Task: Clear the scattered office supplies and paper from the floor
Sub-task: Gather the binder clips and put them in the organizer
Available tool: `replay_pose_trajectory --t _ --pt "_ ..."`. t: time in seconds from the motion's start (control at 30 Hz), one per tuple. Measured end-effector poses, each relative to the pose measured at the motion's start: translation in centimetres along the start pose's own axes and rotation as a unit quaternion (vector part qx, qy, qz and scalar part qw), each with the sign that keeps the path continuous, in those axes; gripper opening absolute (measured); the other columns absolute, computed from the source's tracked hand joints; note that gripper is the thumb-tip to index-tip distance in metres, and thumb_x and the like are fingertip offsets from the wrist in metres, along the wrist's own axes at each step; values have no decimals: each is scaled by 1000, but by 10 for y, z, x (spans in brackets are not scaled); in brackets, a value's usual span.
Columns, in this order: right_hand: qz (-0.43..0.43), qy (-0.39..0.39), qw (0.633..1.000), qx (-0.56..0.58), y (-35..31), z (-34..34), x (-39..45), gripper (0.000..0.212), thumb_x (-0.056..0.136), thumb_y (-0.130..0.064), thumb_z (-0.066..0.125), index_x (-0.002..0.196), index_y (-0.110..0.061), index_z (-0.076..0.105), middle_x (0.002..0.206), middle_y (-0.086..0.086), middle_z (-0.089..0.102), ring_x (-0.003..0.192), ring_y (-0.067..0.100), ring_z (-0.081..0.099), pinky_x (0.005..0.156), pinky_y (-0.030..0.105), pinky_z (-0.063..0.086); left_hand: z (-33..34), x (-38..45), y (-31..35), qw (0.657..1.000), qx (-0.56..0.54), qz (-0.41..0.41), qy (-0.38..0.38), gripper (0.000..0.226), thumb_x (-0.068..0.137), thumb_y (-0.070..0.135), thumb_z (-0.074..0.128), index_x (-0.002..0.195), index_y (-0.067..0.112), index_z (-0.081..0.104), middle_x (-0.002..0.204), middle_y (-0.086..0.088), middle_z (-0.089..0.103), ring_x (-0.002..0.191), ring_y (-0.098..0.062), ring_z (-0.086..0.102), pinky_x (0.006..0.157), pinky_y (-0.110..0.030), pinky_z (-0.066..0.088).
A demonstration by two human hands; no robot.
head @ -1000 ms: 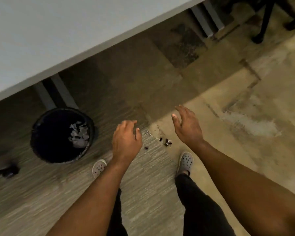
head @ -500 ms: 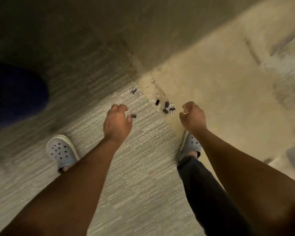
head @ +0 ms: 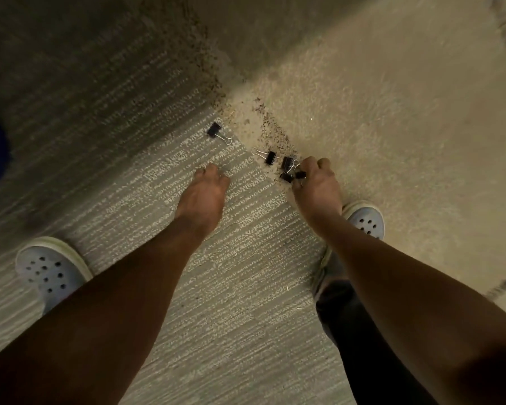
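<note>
Binder clips (head: 287, 168) lie scattered on the carpet (head: 246, 273) at frame centre, where the right hand (head: 316, 182) pinches one from the cluster. The left hand (head: 205, 191), fingers curled under, contents unclear, rests nearby; gathering the clustered clips first looks wisest.

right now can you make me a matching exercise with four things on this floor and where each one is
Things:
1. far clip
2. middle clip
3. left shoe
4. right hand

Places:
A. beside the left forearm, on the striped carpet
B. alone, farthest from both hands
C. on the cluster of clips
D. between the far clip and the cluster

Pairs: 1-B, 2-D, 3-A, 4-C
</note>
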State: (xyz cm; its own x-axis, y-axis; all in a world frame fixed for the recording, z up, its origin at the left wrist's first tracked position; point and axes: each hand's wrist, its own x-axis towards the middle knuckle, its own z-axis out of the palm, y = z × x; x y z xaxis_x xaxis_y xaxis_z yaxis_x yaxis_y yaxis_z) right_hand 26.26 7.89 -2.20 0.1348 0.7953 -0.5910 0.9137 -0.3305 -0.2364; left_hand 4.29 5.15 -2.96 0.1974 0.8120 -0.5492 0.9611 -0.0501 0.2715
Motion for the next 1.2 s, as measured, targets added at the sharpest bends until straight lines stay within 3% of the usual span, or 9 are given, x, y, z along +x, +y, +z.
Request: replay_pose_trajectory --t 0.17,0.33,0.47,0.7,0.73,0.87,0.93,1.07,1.2 --pt "53 47 994 83 -2 -3 -12 27 90 -22 59 114 -16 48 115 3 49 83 12 51 56 13 31 -8 -1 2 974 -203 -88 49 11 83 3 63 92 9 63 106 -10 60 92 -21 59 79 -35 57" --pt "62 20 945 321 -45 -24 -46 32 84 -14 68 104 -25 45 95 -2 60 77 13 63 49 13 48 -43 -1 18 683 -667 -291 -59 19 90 1 52 86 14 64 87 -4 64 82 -18 57 71 -30 53" --pt "-93 -67 962 247 -78 -23 -81 32 83 -22 71 108 -22 50 98 -6 59 84 6 59 61 13 48 -57 0 28 596 -746 -262 -138 28 94 40 53 90 16 66 82 -2 66 75 -16 61 60 -28 49" --pt "0 85 957 277 -52 -14 -61 9 90 -14 57 98 -17 55 90 -4 62 77 11 60 60 20 47 -70 17 29 628 -689 -349 -94 42 93 46 55 59 21 51 58 2 54 46 -10 40 40 -24 28" --pt "48 78 961 261 -41 -10 -50 11 90 -16 57 101 -17 54 93 -2 62 77 12 61 59 21 45 -69 23 25 655 -663 -356 -62 41 96 43 51 62 20 52 58 1 54 45 -11 39 39 -24 29" --pt "141 11 965 223 -9 4 -14 28 90 -25 62 112 -16 47 103 7 62 81 15 59 56 19 38 -55 46 8 909 -339 -230 72 23 99 34 46 100 15 59 79 -8 64 65 -25 60 57 -35 48" --pt "117 0 972 204 -11 5 -4 42 88 -23 66 122 -15 42 116 7 57 87 15 58 58 15 41 -54 53 1 961 -214 -152 91 20 95 33 53 108 19 52 83 -6 65 70 -26 61 60 -31 45" --pt "10 0 996 91 -31 4 4 62 84 -10 68 134 -30 36 130 10 38 102 19 53 78 28 57 -52 68 -10 993 -72 -81 44 45 88 42 63 122 28 37 96 -6 66 84 -28 62 68 -32 42" --pt "-37 -7 999 32 -33 13 8 39 90 -8 61 126 -20 49 127 10 39 110 23 49 90 37 55 -54 77 -14 999 -21 -47 10 37 94 41 55 123 24 38 101 -15 65 88 -32 62 70 -36 43"
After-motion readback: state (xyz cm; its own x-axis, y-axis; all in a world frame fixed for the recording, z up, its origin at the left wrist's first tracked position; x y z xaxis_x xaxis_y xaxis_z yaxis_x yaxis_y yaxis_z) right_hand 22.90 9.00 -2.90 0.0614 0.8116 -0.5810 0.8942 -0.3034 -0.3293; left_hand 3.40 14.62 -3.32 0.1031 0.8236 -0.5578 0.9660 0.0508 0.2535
